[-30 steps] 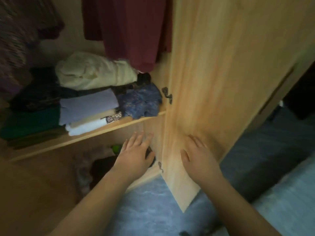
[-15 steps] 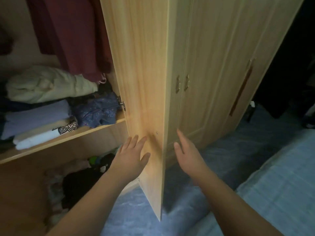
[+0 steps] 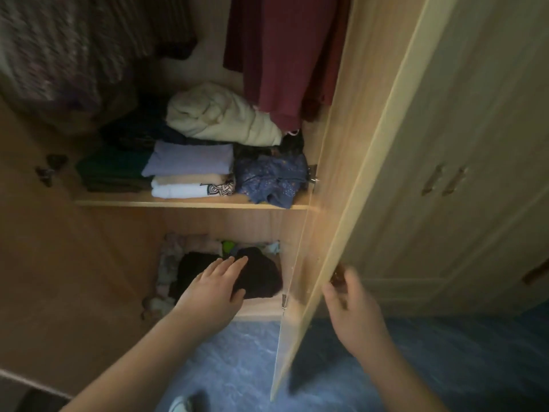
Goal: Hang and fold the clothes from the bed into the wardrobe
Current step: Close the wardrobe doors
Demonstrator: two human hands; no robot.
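The wardrobe stands open, its right door (image 3: 350, 173) swung out edge-on toward me. On the shelf (image 3: 190, 204) lie a folded stack with a lilac top (image 3: 190, 160), a cream bundle (image 3: 219, 117) and a crumpled blue patterned garment (image 3: 270, 179). A maroon garment (image 3: 285, 55) hangs above them. My left hand (image 3: 214, 289) reaches with straight fingers to the dark clothes (image 3: 258, 272) in the bottom compartment and holds nothing. My right hand (image 3: 353, 304) is blurred at the brown handle (image 3: 338, 273) on the door's outer face; its grip is unclear.
The left door (image 3: 38, 233) stands open at the left. A patterned garment (image 3: 59, 49) hangs at the upper left. Closed wardrobe doors (image 3: 460, 144) with handles fill the right. Blue floor (image 3: 237, 367) lies below, with my shoe (image 3: 181, 405) at the bottom edge.
My view swung back toward the wardrobe's inside. My left hand left the door's inner face and moved to the bottom compartment. My right hand shifted to the handle on the outer side.
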